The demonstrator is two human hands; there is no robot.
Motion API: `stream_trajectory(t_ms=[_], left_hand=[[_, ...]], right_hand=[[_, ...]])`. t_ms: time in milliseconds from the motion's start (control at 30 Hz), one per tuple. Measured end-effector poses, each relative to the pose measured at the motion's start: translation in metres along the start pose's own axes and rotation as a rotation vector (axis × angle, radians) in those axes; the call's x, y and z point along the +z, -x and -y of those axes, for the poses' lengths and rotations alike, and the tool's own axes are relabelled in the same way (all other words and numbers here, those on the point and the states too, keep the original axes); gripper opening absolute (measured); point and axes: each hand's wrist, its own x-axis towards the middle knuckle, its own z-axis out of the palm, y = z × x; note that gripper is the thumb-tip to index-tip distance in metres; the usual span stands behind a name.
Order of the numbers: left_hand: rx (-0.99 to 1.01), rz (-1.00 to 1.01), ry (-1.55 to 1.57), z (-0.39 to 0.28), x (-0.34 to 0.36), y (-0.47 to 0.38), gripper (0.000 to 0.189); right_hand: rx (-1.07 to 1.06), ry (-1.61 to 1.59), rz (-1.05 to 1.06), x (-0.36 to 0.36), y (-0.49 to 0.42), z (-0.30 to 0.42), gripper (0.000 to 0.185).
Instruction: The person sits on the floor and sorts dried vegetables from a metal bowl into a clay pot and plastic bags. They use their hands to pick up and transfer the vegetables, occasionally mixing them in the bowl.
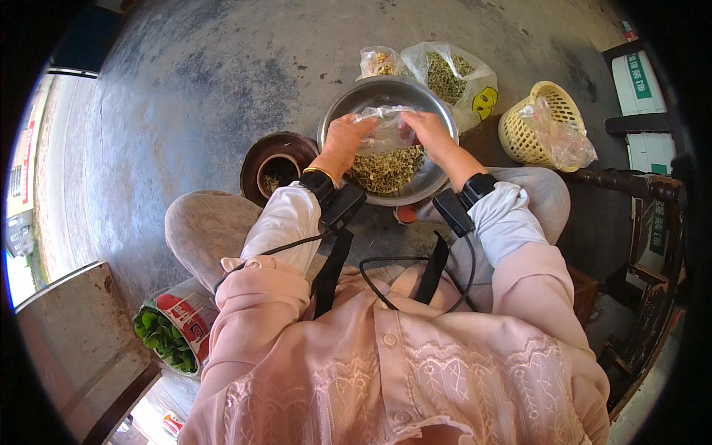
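Note:
Over a wide stainless-steel basin (384, 88), my left hand (346, 139) and my right hand (431, 133) grip opposite sides of a clear plastic bag (384, 130) near its rim. My fingertips are partly hidden by the film. A heap of dried, chopped greenish-brown plant pieces (384, 169) lies in the lower part of the basin, just below the bag. Whether the bag holds anything is hard to tell. Behind the basin stand a larger plastic bag (484, 72) of similar dried pieces and a small clear tub (379, 62) with pale and reddish bits.
Left of the basin sits a brown pot (253, 153) with a smaller round container (278, 161) inside. A yellow plastic basket (517, 128), crumpled plastic film (562, 139) hanging from it, lies tilted at right. A bucket (186, 322) holding leafy greens (161, 336) is by my left side.

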Motion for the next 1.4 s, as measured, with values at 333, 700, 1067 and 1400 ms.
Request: stream_trajectory(t_ms=[333,700,1067,1400], left_hand=[[0.156,-0.185,-0.130,0.027,-0.026,-0.027,0.022],[-0.013,-0.009,-0.038,-0.001,-0.004,-0.006,0.016],[-0.214,0.010,0.490,0.000,-0.023,-0.013,0.017],[-0.169,0.035,0.446,-0.028,-0.008,-0.001,0.018]], right_hand=[[-0.072,-0.323,-0.003,-0.002,0.001,0.011,0.034],[0.016,-0.623,0.205,-0.005,0.002,0.022,0.020],[0.011,-0.602,-0.055,-0.018,-0.002,0.024,0.014],[0.075,-0.114,-0.177,-0.008,0.002,0.008,0.017]])
